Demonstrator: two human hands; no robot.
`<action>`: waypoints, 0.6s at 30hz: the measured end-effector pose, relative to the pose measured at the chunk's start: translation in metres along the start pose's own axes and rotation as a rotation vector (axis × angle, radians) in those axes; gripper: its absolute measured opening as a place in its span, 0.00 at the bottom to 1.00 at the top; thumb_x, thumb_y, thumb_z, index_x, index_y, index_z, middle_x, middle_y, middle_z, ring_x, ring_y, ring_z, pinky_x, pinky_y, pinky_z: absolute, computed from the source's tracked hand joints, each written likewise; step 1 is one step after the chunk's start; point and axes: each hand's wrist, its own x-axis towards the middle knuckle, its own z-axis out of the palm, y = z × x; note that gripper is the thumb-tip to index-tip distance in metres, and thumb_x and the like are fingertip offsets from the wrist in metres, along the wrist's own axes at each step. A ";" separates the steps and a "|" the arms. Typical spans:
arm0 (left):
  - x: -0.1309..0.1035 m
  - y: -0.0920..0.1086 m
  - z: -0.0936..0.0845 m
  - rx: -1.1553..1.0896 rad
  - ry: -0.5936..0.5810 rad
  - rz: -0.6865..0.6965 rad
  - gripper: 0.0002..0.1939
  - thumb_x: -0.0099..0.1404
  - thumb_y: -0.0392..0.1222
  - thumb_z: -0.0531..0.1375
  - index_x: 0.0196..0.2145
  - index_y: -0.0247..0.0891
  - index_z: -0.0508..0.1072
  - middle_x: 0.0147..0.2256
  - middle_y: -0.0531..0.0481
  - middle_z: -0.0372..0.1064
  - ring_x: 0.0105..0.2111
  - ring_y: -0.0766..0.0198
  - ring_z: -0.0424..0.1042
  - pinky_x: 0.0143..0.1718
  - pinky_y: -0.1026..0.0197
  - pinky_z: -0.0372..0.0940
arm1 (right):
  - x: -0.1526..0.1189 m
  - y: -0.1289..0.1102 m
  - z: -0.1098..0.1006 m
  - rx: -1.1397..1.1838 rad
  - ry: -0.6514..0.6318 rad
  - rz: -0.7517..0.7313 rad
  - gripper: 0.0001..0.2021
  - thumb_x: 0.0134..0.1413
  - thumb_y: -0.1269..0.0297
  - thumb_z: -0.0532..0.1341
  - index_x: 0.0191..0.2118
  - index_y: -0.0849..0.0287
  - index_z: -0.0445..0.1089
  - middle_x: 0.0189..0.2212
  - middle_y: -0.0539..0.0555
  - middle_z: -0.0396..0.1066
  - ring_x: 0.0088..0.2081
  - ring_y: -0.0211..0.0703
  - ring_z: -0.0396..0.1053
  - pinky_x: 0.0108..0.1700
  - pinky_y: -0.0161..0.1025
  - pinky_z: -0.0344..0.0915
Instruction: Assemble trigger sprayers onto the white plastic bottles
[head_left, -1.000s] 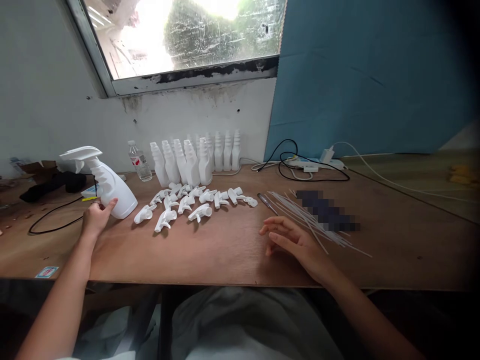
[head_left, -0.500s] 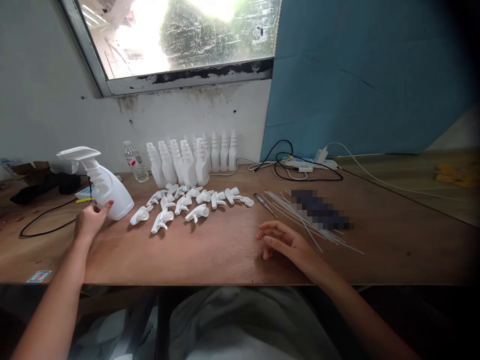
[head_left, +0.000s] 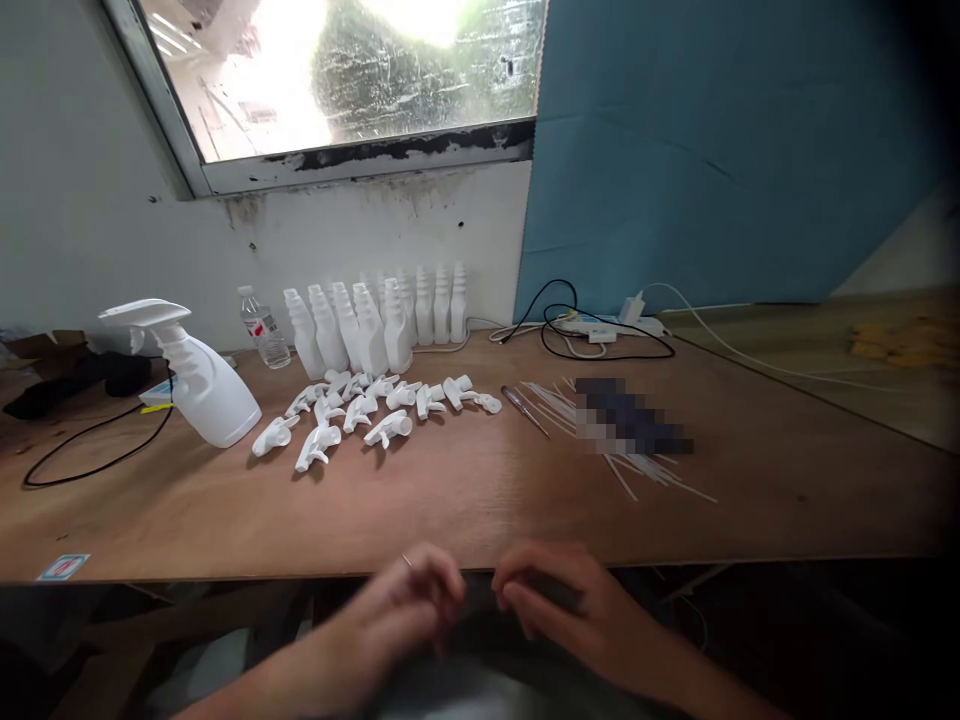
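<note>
spray bottle [head_left: 214,395]: on the left of the workbench [head_left: 427,510], trigger head fitted, nozzle to the left, and i see neither hand on it. it leans on my screen, though the wide lens may be doing that.
feel: i'd call it light, stiff thin plastic, smooth enough to slip and easy to topple, top-heavy perhaps.
hold: around the narrow stepped neck, i'd say, just under the trigger, thumb off the lever.
left hand [head_left: 416,605]: at the near edge, blurred, fingers curled; no object shows in it, and i cannot tell how tightly it is closed.
right hand [head_left: 559,605]: facing it, apart, fingers loosely bent with a gap inside the thumb; released, nothing in it that i can see.
loose trigger heads [head_left: 390,428]: scattered mid-bench, small hard plastic by the look; the body is the place to pinch, as the levers could snag on neighbours.
standing bottles [head_left: 370,335]: a close cluster behind, topless; those heads lie in front, so a straight reach brushes them.
thin tubes [head_left: 660,470]: fanned out on the right, bendy i'd guess, beside a screwdriver [head_left: 525,412], partly masked by pixels.
farther out: a clear water bottle [head_left: 264,335] left of the cluster, a power strip [head_left: 646,325] with tangled cords at the back.
</note>
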 end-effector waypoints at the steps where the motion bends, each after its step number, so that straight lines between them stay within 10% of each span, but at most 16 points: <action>1: 0.002 -0.010 0.017 -0.014 -0.149 -0.091 0.14 0.63 0.47 0.60 0.40 0.34 0.68 0.35 0.48 0.62 0.33 0.67 0.62 0.37 0.63 0.60 | -0.006 -0.002 0.003 -0.054 -0.003 -0.033 0.11 0.62 0.60 0.56 0.35 0.61 0.71 0.24 0.49 0.68 0.26 0.33 0.66 0.33 0.32 0.62; 4: 0.009 -0.035 0.040 -0.089 -0.310 -0.128 0.18 0.64 0.52 0.60 0.41 0.34 0.64 0.35 0.48 0.64 0.32 0.69 0.63 0.36 0.65 0.58 | -0.018 0.001 0.008 -0.157 -0.053 -0.097 0.07 0.60 0.63 0.58 0.36 0.60 0.71 0.27 0.50 0.70 0.30 0.34 0.67 0.35 0.32 0.62; 10: 0.025 -0.071 0.025 -0.118 -0.169 -0.185 0.22 0.59 0.45 0.65 0.40 0.37 0.56 0.29 0.52 0.70 0.22 0.73 0.63 0.25 0.69 0.57 | -0.016 0.029 0.009 -0.108 -0.179 -0.088 0.10 0.57 0.61 0.63 0.43 0.58 0.75 0.36 0.54 0.71 0.37 0.38 0.69 0.41 0.33 0.65; 18: 0.026 -0.071 0.024 -0.101 -0.110 -0.157 0.25 0.58 0.46 0.67 0.42 0.38 0.55 0.27 0.52 0.71 0.21 0.72 0.65 0.22 0.71 0.61 | -0.014 0.025 0.008 -0.074 -0.240 -0.195 0.12 0.59 0.61 0.62 0.46 0.57 0.76 0.37 0.55 0.73 0.38 0.38 0.71 0.42 0.33 0.66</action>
